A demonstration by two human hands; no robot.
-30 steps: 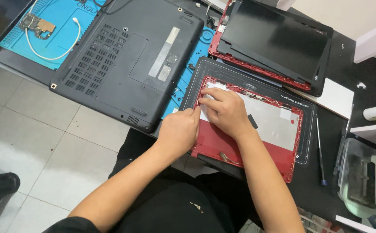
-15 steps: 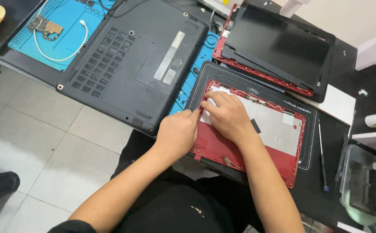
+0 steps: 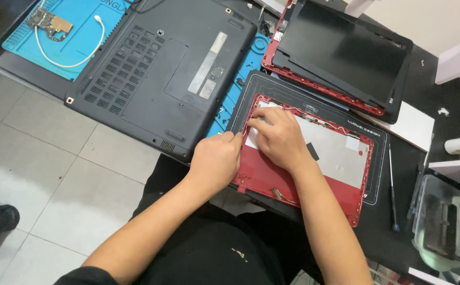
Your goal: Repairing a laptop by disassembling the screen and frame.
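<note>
A red laptop lid shell (image 3: 341, 187) lies inner side up on a dark work mat (image 3: 379, 174), with a silver foil sheet (image 3: 335, 150) and thin wires along its top edge. My left hand (image 3: 217, 161) is curled at the shell's left edge, fingertips pinched against it. My right hand (image 3: 277, 137) lies flat on the foil near the upper left corner, fingers pressing by the wires. Whether either hand holds a small part is hidden.
A black laptop base (image 3: 161, 74) lies bottom up at the left on a blue repair mat (image 3: 61, 26) with a small circuit board and white cable. A black screen panel (image 3: 341, 53) in a red frame lies behind. A screwdriver (image 3: 392, 184) and a clear container (image 3: 443, 227) sit right.
Both hands stay at the shell's upper left corner with only slight finger shifts. The camera view has drifted a little, so the table sits marginally lower in frame.
</note>
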